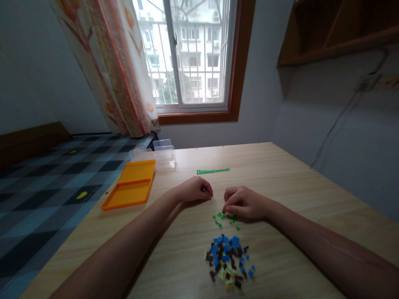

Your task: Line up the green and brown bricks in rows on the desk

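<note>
My left hand (198,189) rests on the wooden table with its fingers curled together. Whether anything is pinched in it is hidden. My right hand (246,202) is closed, thumb and forefinger down at a loose scatter of small green building bricks (220,215); the fingertips appear to grip one of them. Beyond both hands, a neat row of green bricks (213,170) runs left to right. Nearer to me lies a mixed pile of blue, dark brown and yellow bricks (226,257).
An orange tray (135,181) with two sections sits at the table's left edge. Clear plastic boxes (165,154) stand behind it. A bed with a checked cover (46,182) adjoins on the left. The window (199,54) and wall are beyond the table's far edge.
</note>
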The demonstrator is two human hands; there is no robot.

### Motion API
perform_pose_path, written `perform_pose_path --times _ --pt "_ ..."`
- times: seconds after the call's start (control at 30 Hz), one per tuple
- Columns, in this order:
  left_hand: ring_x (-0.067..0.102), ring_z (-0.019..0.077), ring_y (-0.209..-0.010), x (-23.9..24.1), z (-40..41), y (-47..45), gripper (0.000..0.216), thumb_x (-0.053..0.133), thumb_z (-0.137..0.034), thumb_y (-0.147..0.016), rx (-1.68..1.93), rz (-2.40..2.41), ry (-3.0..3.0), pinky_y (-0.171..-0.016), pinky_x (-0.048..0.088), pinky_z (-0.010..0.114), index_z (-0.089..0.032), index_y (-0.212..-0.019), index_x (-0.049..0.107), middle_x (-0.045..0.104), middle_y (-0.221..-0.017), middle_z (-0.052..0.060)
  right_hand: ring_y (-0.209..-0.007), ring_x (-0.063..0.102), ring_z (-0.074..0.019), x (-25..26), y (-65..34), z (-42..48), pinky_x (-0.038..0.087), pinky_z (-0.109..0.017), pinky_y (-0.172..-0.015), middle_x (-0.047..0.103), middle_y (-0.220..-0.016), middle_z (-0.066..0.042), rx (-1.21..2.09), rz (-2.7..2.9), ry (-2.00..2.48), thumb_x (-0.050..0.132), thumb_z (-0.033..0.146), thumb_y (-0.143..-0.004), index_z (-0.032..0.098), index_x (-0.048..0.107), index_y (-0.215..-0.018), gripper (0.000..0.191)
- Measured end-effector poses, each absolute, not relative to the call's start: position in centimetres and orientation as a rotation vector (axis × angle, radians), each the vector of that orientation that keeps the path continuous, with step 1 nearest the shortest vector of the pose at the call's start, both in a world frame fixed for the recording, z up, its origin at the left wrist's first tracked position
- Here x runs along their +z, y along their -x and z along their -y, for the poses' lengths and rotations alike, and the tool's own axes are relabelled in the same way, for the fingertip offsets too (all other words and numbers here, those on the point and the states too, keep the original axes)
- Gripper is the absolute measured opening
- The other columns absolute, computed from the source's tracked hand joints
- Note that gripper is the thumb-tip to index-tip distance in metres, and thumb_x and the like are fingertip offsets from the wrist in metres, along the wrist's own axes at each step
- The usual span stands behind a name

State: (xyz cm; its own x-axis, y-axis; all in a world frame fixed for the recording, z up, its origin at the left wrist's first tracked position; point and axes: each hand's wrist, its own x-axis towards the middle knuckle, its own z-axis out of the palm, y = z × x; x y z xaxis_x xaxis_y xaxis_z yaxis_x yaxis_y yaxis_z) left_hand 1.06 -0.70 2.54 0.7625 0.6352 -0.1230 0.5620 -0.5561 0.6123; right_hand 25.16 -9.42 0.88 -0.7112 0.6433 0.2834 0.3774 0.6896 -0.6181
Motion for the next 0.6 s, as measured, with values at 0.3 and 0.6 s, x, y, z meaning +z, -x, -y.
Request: perform_pose_path --times 0.3,0.6 --pt "0.057 0.0137 -0.066 2.6 0.9 -1.5 0.021 0.068 -0.031 -0.071 0.105 -0.92 -2.314 -0.058 0.039 0.023 -0.016 -0.084 0.077 0.071 -0.073 0.001 -0.071 0.058 -0.0132 0.8 -25.3 8.9 0.043 -0.025 -0.069 0.063 -0.083 -0.006 0.52 2.383 0.956 0.053 0.031 -0.095 0.016 0.077 -0.094 0.028" --pt "0.061 0.0157 -0.072 2.1 -0.1 -0.6 0.026 0.067 -0.034 -0.073 0.17 -0.901 -2.243 -0.066 0.043 0.024 -0.016 -0.089 0.077 0.075 -0.083 0.003 -0.066 0.055 -0.0124 0.5 -25.4 8.7 0.04 -0.024 -0.063 0.061 -0.075 -0.005 0.419 2.381 1.011 0.054 0.026 -0.094 0.016 0.076 -0.084 0.026"
